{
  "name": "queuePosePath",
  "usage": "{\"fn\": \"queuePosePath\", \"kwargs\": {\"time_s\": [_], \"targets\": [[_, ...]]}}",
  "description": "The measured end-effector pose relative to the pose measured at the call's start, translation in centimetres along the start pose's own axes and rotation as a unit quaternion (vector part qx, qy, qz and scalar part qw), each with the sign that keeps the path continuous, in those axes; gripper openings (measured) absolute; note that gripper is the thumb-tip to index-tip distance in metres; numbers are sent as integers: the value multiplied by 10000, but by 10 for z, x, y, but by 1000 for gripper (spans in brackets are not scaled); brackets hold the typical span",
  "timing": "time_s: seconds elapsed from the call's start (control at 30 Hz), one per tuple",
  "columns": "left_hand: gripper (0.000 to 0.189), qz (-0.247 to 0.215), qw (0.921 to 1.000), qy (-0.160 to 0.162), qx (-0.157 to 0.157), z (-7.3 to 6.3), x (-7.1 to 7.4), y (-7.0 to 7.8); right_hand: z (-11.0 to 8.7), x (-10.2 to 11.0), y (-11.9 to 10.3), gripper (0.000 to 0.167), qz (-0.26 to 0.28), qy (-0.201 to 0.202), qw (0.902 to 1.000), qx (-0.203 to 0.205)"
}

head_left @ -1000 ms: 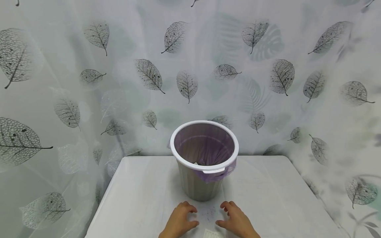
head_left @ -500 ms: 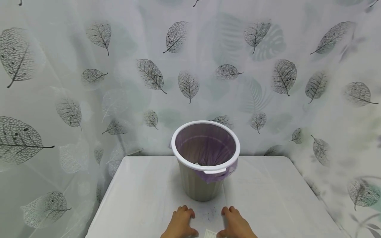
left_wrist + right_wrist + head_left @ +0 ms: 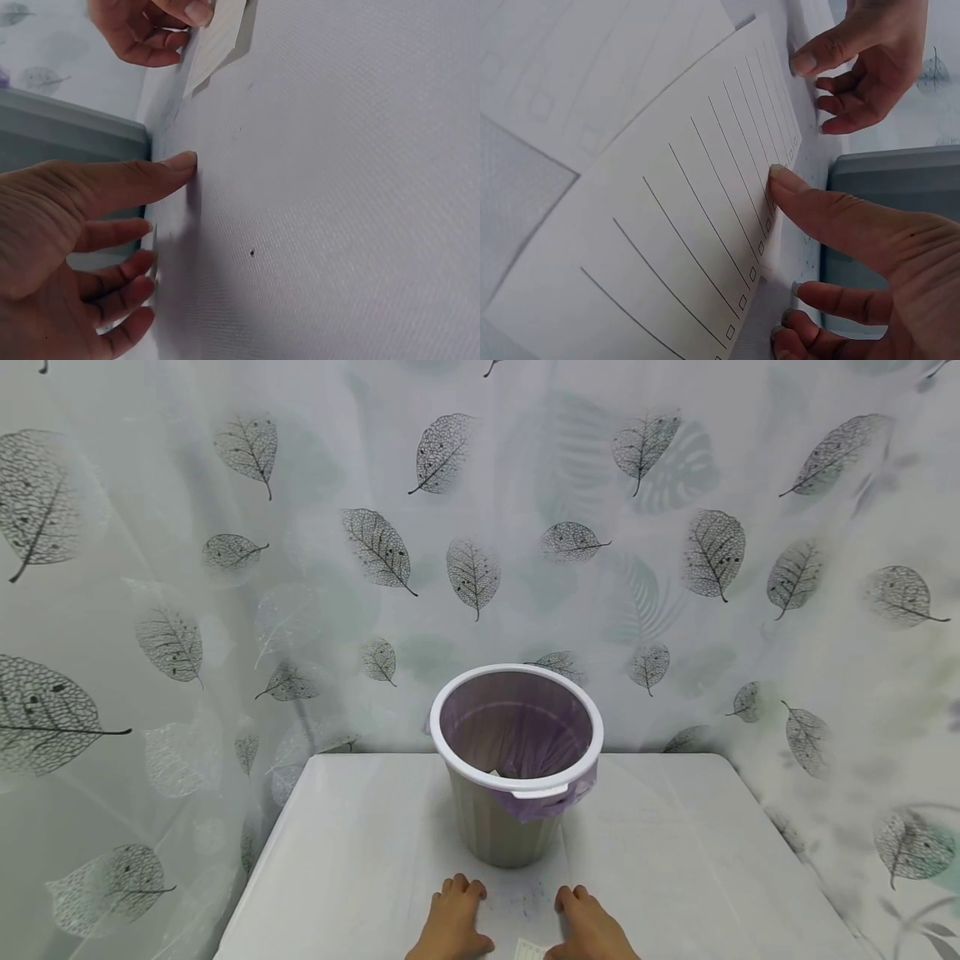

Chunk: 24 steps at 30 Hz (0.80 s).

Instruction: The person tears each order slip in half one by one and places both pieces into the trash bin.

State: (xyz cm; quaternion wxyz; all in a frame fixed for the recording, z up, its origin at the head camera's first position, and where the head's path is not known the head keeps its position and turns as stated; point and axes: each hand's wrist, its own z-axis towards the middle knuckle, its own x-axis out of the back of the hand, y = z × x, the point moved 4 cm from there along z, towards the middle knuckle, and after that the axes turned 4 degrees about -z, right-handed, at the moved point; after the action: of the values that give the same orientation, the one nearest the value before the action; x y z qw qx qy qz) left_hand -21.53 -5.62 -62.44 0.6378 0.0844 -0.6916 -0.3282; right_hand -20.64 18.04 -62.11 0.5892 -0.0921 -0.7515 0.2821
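In the head view my left hand (image 3: 450, 923) and right hand (image 3: 594, 930) rest low on the white table, either side of a small paper sheet (image 3: 529, 950) cut off by the bottom edge. My left thumb and fingers touch the tabletop, spread apart and holding nothing. My right thumb lies on the edge of the lined sheet (image 3: 682, 195), which has a row of small checkboxes; its fingers stay apart from the thumb, on the table side. A second lined sheet (image 3: 585, 67) lies partly beneath the first in the right wrist view.
A grey wastebasket (image 3: 504, 831) with a white rim and purple liner bag (image 3: 525, 806) stands just beyond my hands. Something small and white (image 3: 494, 772) shows inside it. A leaf-patterned curtain (image 3: 480, 485) hangs behind and at both sides of the table (image 3: 337, 860).
Both hands have drawn slightly back toward the head view's bottom edge, and the thumbs have come down beside the paper. The wastebasket has stayed in place.
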Motion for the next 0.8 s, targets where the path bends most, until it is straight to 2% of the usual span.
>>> {"fn": "queuePosePath", "kwargs": {"time_s": [0.2, 0.5, 0.8], "targets": [[58, -37, 9997, 244, 84, -2, 2, -2, -1, -1, 0, 61, -15, -15, 10000, 43], [51, 55, 9999, 133, 1, -3, 5, 0, -1, -5, -1, 41, 87, -205, 9997, 79], [46, -37, 9999, 161, -10, -3, 6, 1, -2, -6, 4, 34, 214, -16, 9997, 75]]}}
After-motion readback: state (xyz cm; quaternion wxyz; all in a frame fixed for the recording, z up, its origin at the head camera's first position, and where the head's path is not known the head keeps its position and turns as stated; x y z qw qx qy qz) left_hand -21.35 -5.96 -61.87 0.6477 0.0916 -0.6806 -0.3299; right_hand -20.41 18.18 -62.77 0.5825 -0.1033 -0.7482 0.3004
